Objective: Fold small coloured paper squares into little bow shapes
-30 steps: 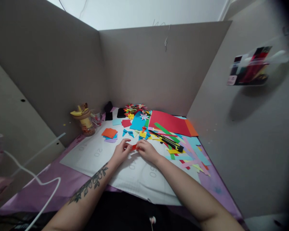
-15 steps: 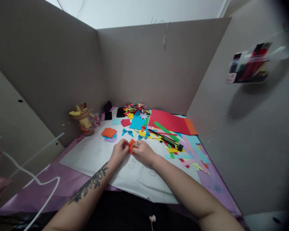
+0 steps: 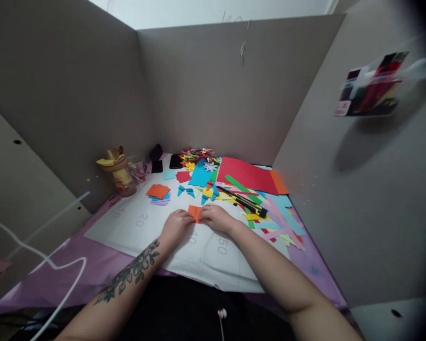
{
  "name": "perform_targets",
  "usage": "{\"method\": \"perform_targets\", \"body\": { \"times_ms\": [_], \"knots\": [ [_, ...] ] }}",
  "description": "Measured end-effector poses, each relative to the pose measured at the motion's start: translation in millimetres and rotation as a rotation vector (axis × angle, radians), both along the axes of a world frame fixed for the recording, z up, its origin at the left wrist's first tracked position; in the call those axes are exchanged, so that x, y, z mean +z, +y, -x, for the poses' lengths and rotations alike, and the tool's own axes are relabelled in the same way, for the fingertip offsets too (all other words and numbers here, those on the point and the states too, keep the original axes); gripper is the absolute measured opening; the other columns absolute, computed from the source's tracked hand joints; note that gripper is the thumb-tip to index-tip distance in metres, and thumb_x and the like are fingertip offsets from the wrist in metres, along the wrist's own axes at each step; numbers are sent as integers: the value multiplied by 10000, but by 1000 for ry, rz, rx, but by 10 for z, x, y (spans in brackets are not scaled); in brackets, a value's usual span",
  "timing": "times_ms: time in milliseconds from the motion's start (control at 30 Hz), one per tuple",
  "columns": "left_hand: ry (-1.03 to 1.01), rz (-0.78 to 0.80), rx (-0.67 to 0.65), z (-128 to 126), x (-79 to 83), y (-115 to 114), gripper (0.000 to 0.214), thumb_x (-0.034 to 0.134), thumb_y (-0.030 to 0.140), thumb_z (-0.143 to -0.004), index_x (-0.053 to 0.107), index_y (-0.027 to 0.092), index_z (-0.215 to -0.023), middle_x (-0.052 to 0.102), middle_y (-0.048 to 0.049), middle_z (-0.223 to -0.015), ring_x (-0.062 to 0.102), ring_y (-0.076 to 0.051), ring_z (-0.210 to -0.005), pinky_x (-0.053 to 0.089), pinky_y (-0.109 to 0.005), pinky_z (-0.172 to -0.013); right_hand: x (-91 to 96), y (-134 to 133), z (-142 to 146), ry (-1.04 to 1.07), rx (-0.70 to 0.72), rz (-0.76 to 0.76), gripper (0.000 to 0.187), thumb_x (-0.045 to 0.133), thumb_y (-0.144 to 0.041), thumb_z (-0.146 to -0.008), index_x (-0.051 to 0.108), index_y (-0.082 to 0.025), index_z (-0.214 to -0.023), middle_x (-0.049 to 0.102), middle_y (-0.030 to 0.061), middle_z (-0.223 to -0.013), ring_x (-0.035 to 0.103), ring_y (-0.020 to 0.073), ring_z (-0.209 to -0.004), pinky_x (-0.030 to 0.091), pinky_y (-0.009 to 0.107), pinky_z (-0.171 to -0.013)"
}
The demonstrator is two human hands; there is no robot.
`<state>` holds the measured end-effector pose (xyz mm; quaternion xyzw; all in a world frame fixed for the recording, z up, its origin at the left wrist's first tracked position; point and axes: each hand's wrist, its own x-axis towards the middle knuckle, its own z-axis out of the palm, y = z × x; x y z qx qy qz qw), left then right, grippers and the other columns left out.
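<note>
Between my two hands a small orange paper square (image 3: 195, 213) lies on the white numbered sheet (image 3: 120, 232), a crease running down its middle. My left hand (image 3: 177, 223) grips the paper's left edge, fingers pressed together. On its right edge my right hand (image 3: 215, 218) has its fingertips closed. Just beyond are small folded blue paper pieces (image 3: 190, 192) and a yellow one (image 3: 208, 192). A stack of paper squares (image 3: 158, 191), orange on top with blue and purple below, sits to the left of my hands.
A black and yellow cutter knife (image 3: 252, 205) rests on scattered coloured paper strips (image 3: 280, 222) at right. Behind are red sheets (image 3: 246, 176), a blue sheet (image 3: 199, 174) and paper stars (image 3: 199, 155). A brown and yellow cup (image 3: 119, 175) stands at left; grey panels surround the table.
The orange paper has gone from upright and mostly covered by my fingers to lying opened and flatter. My hands have moved apart to its two sides.
</note>
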<state>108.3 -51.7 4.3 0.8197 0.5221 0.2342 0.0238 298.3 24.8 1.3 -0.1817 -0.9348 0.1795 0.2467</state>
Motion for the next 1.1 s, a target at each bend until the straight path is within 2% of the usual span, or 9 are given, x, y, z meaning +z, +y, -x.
{"method": "perform_targets", "body": {
  "times_ms": [200, 433, 700, 867, 1100],
  "knots": [
    [97, 22, -35, -10, 17, -144, 317, 459, 105, -807, 671, 235, -1005, 667, -54, -1022, 555, -203, -944, 445, -331, -823, -3, 60, -49, -2, 22, 76, 206, 549, -52, -744, 686, -201, -779, 636, 29, -817, 557, 155, -832, 431, 273, -777],
    [148, 49, -18, -63, 13, -205, 327, 450, 74, -790, 652, 217, -1004, 644, -65, -1072, 539, -218, -996, 451, -340, -846, 22, 59, -66, 13, -5, 123, 187, 537, -43, -739, 665, -179, -736, 605, 24, -782, 539, 145, -805, 419, 258, -766],
    [126, 74, -21, -99, 24, -246, 338, 438, 52, -772, 625, 197, -1014, 624, -85, -1075, 526, -214, -1022, 446, -341, -877, -52, 61, 22, 69, -168, 204, 122, 525, -86, -729, 604, -162, -675, 546, 7, -717, 509, 129, -721, 403, 237, -686],
    [115, 80, -16, -105, 35, -253, 355, 438, 43, -751, 620, 194, -1016, 619, -89, -1047, 523, -205, -1006, 446, -326, -864, -109, 47, 138, 67, -325, 214, 105, 522, -104, -703, 567, -161, -627, 505, 3, -691, 481, 123, -678, 378, 230, -637],
    [111, 83, -13, -122, 47, -267, 339, 423, 48, -752, 618, 185, -993, 611, -87, -993, 514, -199, -950, 442, -318, -833, -113, 23, 201, 18, -407, 187, 115, 513, -123, -704, 530, -161, -596, 499, 14, -696, 454, 133, -691, 352, 236, -639]
  ]
}}
